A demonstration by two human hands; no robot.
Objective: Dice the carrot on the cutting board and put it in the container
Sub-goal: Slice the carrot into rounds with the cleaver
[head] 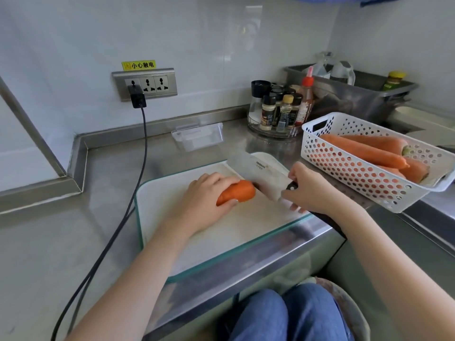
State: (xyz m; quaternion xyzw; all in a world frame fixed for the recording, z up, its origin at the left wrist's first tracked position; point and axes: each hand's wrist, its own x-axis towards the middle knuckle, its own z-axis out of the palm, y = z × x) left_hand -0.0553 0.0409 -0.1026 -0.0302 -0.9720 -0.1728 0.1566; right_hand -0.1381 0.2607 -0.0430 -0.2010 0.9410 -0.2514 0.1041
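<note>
Carrot (237, 192) lying whole on the white cutting board (172, 217), its thick end against the broad cleaver (261, 173) blade. Left hand (209, 198) curls over the carrot to pin it; right hand (310, 190) is wrapped around the cleaver's handle. Judged stage: first cut, trimming the end; next comes a straight downward press, left fingertips tucked clear, with the clear container (198, 136) waiting behind the board.

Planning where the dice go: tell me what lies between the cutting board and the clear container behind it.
Head view: only bare steel countertop lies between the cutting board and the clear container.
</note>
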